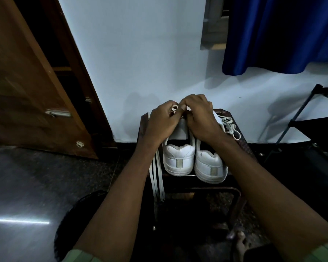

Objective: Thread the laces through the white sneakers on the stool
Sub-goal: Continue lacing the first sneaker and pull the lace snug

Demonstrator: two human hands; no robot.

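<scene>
Two white sneakers stand side by side on a dark stool (235, 190), heels toward me: the left sneaker (179, 159) and the right sneaker (210, 167). My left hand (162, 122) and my right hand (199, 118) meet over the front of the left sneaker. Both pinch a white lace (175, 107) there. The eyelets are hidden under my fingers. Loose ends of a lace (156, 178) hang over the stool's left edge. A second lace (230, 126) lies bunched on the stool to the right of the right sneaker.
The stool stands against a pale wall (140, 63). A brown wooden door (27, 82) is at the left, a blue curtain (282, 35) at the upper right, and a black rack (311, 120) at the right. The floor (36, 186) is dark and glossy.
</scene>
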